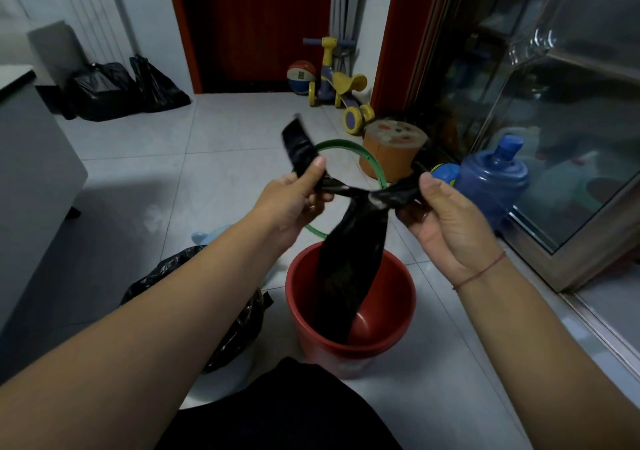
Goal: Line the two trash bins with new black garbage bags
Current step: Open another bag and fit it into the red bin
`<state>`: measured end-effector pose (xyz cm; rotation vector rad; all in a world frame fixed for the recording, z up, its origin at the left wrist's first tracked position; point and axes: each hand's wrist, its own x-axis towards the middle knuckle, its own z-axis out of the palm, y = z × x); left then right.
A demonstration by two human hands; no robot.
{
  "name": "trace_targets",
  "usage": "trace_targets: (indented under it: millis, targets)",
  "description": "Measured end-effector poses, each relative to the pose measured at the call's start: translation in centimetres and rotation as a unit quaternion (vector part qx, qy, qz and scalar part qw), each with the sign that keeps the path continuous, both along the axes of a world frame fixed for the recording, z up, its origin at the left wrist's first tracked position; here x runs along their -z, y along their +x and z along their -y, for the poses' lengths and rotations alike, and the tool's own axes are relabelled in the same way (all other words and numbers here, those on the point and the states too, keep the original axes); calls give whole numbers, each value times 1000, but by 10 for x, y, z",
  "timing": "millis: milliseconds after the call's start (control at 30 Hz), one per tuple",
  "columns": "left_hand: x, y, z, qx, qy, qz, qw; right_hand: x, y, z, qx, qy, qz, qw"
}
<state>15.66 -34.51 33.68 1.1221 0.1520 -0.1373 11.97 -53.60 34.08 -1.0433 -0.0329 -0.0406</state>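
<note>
Pale tiled floor (138, 158); red bin (349, 325), green hoop (346, 144), water jug (491, 179), tricycle (341, 85) on it.

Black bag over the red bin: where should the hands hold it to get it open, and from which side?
Probably at the top edge of the black bag, where the left hand and right hand already pinch it, pulling outward from either side. The bag hangs as a narrow, bunched strip with its lower end inside the red bin, so only the top is free to spread over the rim.
</note>
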Motion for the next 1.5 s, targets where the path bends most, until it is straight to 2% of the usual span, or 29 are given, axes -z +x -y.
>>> trace_targets:
  millis: [133,200,300,367,433,567,633,667,733,800,833,900,933,1000,1033,1067,1267,1500]
  targets:
    - [4,9,-17,-83,-32,-23,996,-2,8,19,52,71,-34,995]
    - [6,12,-28,-111,-35,-33,993,-1,11,27,91,71,-33,993]
    - [8,15,-36,-121,-12,-35,992,3,14,33,145,-17,-17,989]
    - [8,15,-33,-134,0,-50,990,8,16,35,204,-141,-1,969]
    - [7,13,-29,-151,21,-68,986,9,17,36,242,-212,13,947]
    - [11,8,-25,-195,105,-105,969,6,17,28,210,-170,41,962]
    - [10,8,-24,-225,164,-111,954,4,17,23,186,-177,57,965]
    - [10,9,-24,-242,224,-110,938,2,17,21,175,-189,62,964]
    - [11,8,-23,-265,424,-78,862,0,15,17,152,-208,74,963]
    - [8,3,-18,-271,545,72,790,-2,13,12,134,-216,88,963]
    - [5,1,-14,-248,571,167,765,-4,13,10,128,-218,92,963]
    - [0,-4,-6,-137,611,314,714,-8,12,7,120,-222,96,963]
    - [-1,-7,-1,-65,622,359,693,-9,12,7,118,-223,99,963]
    - [1,-12,8,68,628,392,669,-12,13,6,113,-224,106,962]
    - [4,-15,11,109,622,388,672,-13,14,5,112,-226,109,961]
    - [6,-17,13,131,608,373,689,-14,14,5,113,-228,111,961]
    - [8,-17,21,105,428,224,869,-14,23,18,209,-217,88,949]
    - [13,-23,37,69,294,96,948,-6,17,8,165,-134,39,976]
